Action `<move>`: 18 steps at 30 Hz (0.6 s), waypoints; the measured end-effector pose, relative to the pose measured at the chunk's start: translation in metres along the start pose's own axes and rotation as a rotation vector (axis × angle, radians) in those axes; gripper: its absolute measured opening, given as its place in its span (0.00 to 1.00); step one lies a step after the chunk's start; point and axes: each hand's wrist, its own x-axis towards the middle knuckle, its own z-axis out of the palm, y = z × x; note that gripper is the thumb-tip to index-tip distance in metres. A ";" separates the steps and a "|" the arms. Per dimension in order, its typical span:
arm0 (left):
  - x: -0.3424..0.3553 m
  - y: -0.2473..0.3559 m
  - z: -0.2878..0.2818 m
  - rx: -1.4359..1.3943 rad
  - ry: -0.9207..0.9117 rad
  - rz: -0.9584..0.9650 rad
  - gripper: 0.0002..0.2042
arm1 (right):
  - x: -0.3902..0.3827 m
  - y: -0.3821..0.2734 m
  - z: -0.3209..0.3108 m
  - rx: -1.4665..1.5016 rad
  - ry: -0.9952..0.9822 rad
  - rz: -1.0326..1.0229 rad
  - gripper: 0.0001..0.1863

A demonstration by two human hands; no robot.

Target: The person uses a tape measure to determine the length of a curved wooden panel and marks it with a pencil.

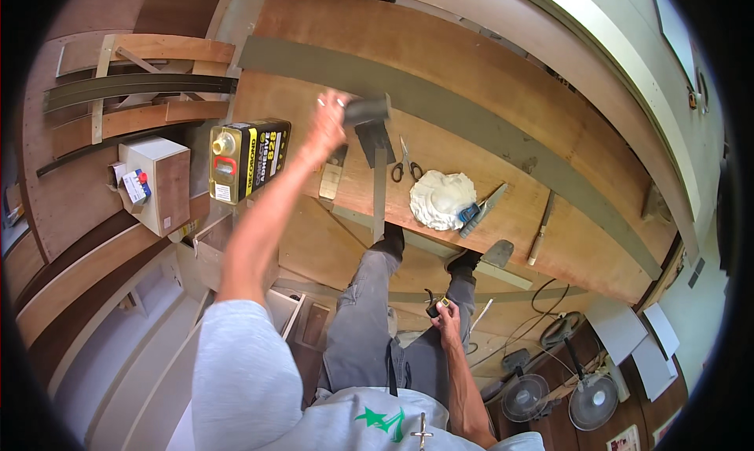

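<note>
My left hand (pixel 322 129) reaches over the workbench with its fingers closed at the near-left end of a dark cylinder-shaped object (pixel 365 110). Below that lies a flat black piece (pixel 373 141), and a narrow grey metal strip (pixel 379 192) runs from it past the bench's front edge. Down by my right thigh, my right hand (pixel 448 324) grips a small black and yellow tape measure (pixel 441 304). Scissors (pixel 405 164) with black handles lie to the right of the strip. Beside them rests a crumpled white cloth-like bundle (pixel 442 200), touching a blue-handled blade tool (pixel 479 212).
A black and yellow adhesive can (pixel 250 159) with a red handle stands left of my arm. Farther right on the bench lies a wooden-handled tool (pixel 542 230). A long grey curved strip (pixel 455 102) crosses the bench. Two fans (pixel 593 400) and loose cables sit lower right.
</note>
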 end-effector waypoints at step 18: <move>-0.069 0.052 0.038 -0.390 -0.014 -0.118 0.24 | 0.009 -0.008 0.021 0.133 -0.289 -0.030 0.29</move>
